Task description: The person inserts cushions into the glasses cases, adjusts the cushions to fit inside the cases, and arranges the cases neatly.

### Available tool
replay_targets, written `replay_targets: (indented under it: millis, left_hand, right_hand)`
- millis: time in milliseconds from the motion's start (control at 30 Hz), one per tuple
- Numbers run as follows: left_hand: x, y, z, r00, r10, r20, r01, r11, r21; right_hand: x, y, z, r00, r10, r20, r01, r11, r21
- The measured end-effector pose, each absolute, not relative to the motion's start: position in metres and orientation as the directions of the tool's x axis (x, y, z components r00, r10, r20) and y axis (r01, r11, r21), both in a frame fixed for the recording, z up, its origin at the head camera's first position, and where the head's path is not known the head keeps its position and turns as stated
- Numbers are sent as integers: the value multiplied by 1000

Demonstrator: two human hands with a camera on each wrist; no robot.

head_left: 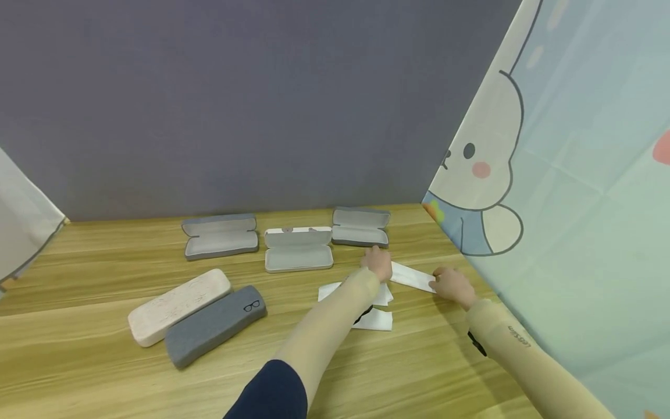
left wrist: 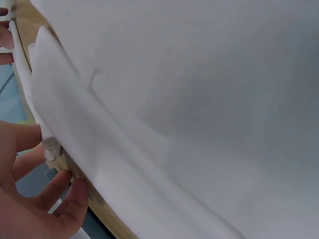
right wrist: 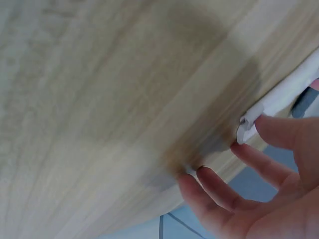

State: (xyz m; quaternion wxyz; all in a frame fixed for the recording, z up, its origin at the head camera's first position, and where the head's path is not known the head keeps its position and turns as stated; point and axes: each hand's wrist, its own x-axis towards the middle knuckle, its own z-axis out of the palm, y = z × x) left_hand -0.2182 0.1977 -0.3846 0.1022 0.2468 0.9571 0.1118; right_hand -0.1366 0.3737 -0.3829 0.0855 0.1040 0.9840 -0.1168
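A folded strip of white cloth (head_left: 412, 276) stretches between my two hands over the wooden table. Its left end is pinched by my left hand (head_left: 378, 263), thumb and forefinger on the fold; in the left wrist view, the left hand (left wrist: 37, 184) has its other fingers loosely bent. At the opposite end, my right hand (head_left: 452, 286) grips the strip. The right wrist view shows the right hand (right wrist: 279, 174) with the cloth end (right wrist: 261, 112) between thumb and one finger. More folded white cloths (head_left: 377, 319) lie under my left forearm, which partly covers them.
Three glasses cases with raised lids stand at the back: a grey one (head_left: 222, 244), a pale one (head_left: 299, 259) and another grey one (head_left: 360, 235). A closed cream case (head_left: 180, 305) and a closed grey case (head_left: 216, 327) lie front left. A printed curtain (head_left: 576, 233) hangs along the right.
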Motion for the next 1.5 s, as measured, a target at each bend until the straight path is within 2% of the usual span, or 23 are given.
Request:
replay_targets:
  millis: [267,533,667,833,933,1133,1500]
  left_hand:
    - [-222,200,-391,-874,470,-124,426,863,270]
    - [-228,201,-395,-894,438,-91,379,850,365]
    - [-229,198,-397,-894,439,-90,357,819,448]
    - [-227,191,-396,-883,455,-110,304,736,604]
    - [-228,186,-394,-878,472,-78,308,682,664]
    - [-232,175,-388,-869,494,-9,341,613,713]
    - [-238,147,-373,-869,481,112,379,503,777]
  right_hand:
    - [-133,362,-381,-961,245,-127,270,931,-246]
    - [-133,358,-380,-958,266,-109,286,920,-269]
    - [-133,360,-383,-961,259,-92,275,918,-287]
    - [-132,363,-386,-971,230,-62,238,915,-325]
    - [-133,365,-386,-982,190,-20,185,915,-359]
    - [-136,364,-378,-986,138,95,90,914,-396]
    - [-146,354,-370,-972,143,186,44,890,-454]
